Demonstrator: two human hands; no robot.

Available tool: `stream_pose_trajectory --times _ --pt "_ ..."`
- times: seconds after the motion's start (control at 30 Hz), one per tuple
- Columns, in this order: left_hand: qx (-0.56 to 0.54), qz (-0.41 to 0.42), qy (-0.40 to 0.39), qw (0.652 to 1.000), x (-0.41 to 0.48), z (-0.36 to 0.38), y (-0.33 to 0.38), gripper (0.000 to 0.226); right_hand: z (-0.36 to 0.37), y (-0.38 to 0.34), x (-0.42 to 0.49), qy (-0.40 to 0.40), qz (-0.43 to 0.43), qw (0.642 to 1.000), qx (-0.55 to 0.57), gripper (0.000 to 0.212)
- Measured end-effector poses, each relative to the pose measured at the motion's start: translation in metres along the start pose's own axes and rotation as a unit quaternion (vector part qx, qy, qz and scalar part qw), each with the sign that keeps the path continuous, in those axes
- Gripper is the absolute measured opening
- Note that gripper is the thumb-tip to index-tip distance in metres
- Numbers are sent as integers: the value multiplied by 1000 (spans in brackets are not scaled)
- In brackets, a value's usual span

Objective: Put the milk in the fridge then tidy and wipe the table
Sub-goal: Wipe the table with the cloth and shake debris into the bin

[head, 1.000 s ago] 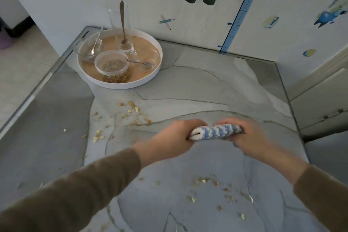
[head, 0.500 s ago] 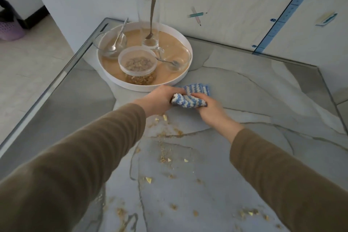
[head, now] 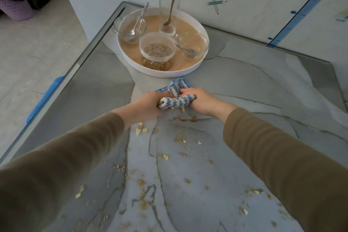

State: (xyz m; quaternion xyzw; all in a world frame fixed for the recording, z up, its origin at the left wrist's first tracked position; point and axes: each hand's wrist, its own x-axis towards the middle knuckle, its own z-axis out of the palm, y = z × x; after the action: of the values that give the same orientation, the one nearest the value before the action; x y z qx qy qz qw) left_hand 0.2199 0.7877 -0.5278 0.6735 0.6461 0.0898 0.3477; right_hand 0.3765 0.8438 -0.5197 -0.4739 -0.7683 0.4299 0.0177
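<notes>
A blue and white striped cloth (head: pixel 176 96) lies bunched on the grey marble table (head: pixel 244 84), just in front of the round tray. My left hand (head: pixel 148 104) grips its left end. My right hand (head: pixel 202 100) grips its right end. Both hands are down at the table top with the cloth between them. Cereal crumbs (head: pixel 180 137) are scattered over the table between my arms and nearer to me. No milk is in view.
A white round tray (head: pixel 195 66) at the back left holds a tub of cereal (head: pixel 157 51), two glass bowls with spoons (head: pixel 131 27) and a tall glass (head: pixel 170 2) with a spoon. The wall runs behind. The table's left edge (head: pixel 79 58) drops to the floor.
Both hands carried the cloth forward from the middle of the table to just in front of the tray. The cloth went from a stretched roll to a bunched heap.
</notes>
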Motion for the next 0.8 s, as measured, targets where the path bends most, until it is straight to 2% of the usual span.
stream_pose_trajectory --times 0.13,0.27,0.37,0.5,0.67,0.8 --pt "-26 -31 -7 999 -28 16 16 37 4 4 -24 -20 -11 999 -46 30" --pt "18 -28 -40 999 -51 40 45 41 8 20 -58 -42 -20 995 -92 28" --pt "8 -7 -54 999 -72 65 70 41 8 35 -89 -77 -20 991 -107 22" --pt "-46 31 -77 996 -97 100 101 34 5 58 -136 -108 11 988 -106 22" --pt "-92 34 -128 987 -106 124 125 33 -7 70 -173 -136 72 982 -111 27" --pt "-125 42 -137 982 -101 118 140 23 -25 76 -183 -108 121 982 -95 22"
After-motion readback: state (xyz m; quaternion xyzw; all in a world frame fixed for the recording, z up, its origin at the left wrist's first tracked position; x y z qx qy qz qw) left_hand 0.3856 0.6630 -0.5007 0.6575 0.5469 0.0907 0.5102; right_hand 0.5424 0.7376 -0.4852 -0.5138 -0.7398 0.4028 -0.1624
